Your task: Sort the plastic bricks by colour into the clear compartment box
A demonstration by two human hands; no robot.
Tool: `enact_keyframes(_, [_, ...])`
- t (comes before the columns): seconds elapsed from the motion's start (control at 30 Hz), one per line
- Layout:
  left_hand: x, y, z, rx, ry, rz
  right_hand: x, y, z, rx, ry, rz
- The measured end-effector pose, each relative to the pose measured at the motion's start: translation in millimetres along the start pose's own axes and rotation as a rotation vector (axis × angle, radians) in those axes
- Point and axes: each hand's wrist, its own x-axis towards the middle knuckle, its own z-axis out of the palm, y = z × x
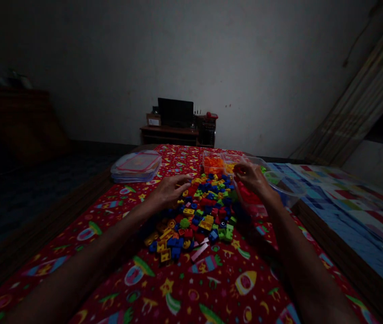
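Observation:
My left hand (169, 191) hovers at the left edge of a heap of toy building bricks (208, 202), its fingers stretched forward and the thumb apart from them. A small yellowish patch shows in that gap; whether it is a brick in the hand or behind it is unclear. Over a clear container with red bricks (250, 195) is my right hand (254, 180), fingers curled into a pinch. Something dark red shows at its fingertips, too dim to name. The heap mixes blue, yellow, green and red bricks. Orange bricks (213, 164) fill another clear container behind it.
Stacked clear lids (136, 166) lie at the left on the red patterned cloth (191, 288). A round clear tub (286, 186) stands at the right, beside a bed-like surface with a checked cover (357, 184). A screen (175, 111) stands on a low desk by the wall.

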Motion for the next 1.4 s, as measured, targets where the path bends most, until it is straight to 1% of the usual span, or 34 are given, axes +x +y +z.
enact_keyframes(0.1, [-1.0, -1.2, 1.1, 0.056, -0.043, 0.060, -0.9, 25.0, -8.1, -0.115, 0.003, 0.117])
enact_keyframes(0.17, [-3.1, 0.4, 4.0, 0.095, -0.079, 0.134, -1.1, 29.6, -8.6, -0.130, 0.014, 0.134])
enact_keyframes(0.2, [-4.7, 2.0, 6.0, 0.108, -0.101, 0.183, -1.1, 27.8, -7.5, -0.120, 0.024, 0.129])
enact_keyframes(0.27, [-9.1, 7.7, 10.6, 0.114, -0.152, 0.287, -1.3, 17.0, -3.9, -0.060, 0.005, 0.087])
enact_keyframes(0.3, [-12.3, 12.4, 13.5, 0.116, -0.185, 0.337, -1.8, 8.4, -1.6, -0.016, -0.040, 0.051])
enact_keyframes(0.4, [-27.1, 35.8, 24.8, 0.143, -0.282, 0.464, -6.1, -23.6, 5.6, 0.088, -0.254, -0.108])
enact_keyframes(0.47, [-40.6, 56.0, 35.2, 0.185, -0.327, 0.554, -10.7, -44.3, 10.7, 0.079, -0.357, -0.200])
enact_keyframes(0.53, [-53.9, 73.3, 46.8, 0.267, -0.395, 0.634, -15.9, -59.6, 16.4, 0.052, -0.421, -0.268])
enact_keyframes(0.57, [-59.5, 79.0, 52.6, 0.311, -0.433, 0.664, -18.6, -64.6, 19.7, 0.037, -0.449, -0.294])
enact_keyframes(0.63, [-66.8, 83.4, 62.8, 0.385, -0.440, 0.687, -23.6, -69.7, 26.7, 0.000, -0.488, -0.333])
enact_keyframes(0.77, [-68.2, 74.6, 73.7, 0.457, -0.382, 0.670, -30.9, -68.7, 40.7, -0.119, -0.510, -0.339])
enact_keyframes(0.83, [-65.9, 70.8, 73.3, 0.479, -0.375, 0.650, -32.2, -66.6, 45.5, -0.148, -0.499, -0.339])
enact_keyframes(0.93, [-59.7, 70.5, 65.8, 0.451, -0.381, 0.636, -29.9, -62.6, 48.3, -0.129, -0.448, -0.336])
enact_keyframes(1.0, [-52.6, 70.0, 56.8, 0.378, -0.395, 0.613, -26.1, -59.2, 47.6, -0.042, -0.436, -0.328])
enact_keyframes(1.07, [-43.5, 65.3, 46.4, 0.279, -0.369, 0.552, -21.7, -55.4, 45.8, 0.092, -0.429, -0.321])
enact_keyframes(1.17, [-29.2, 49.4, 32.0, 0.164, -0.239, 0.389, -16.2, -50.7, 43.9, 0.244, -0.415, -0.285])
enact_keyframes(1.23, [-21.6, 36.9, 24.7, 0.146, -0.188, 0.301, -13.8, -48.8, 44.1, 0.286, -0.427, -0.255])
enact_keyframes(1.27, [-18.7, 31.6, 21.8, 0.152, -0.183, 0.277, -13.0, -48.1, 44.6, 0.307, -0.430, -0.236])
enact_keyframes(1.33, [-15.0, 24.4, 17.4, 0.173, -0.186, 0.253, -11.9, -46.7, 46.1, 0.373, -0.433, -0.188])
enact_keyframes(1.4, [-13.5, 21.8, 15.0, 0.180, -0.173, 0.228, -11.6, -45.3, 47.4, 0.484, -0.456, -0.145])
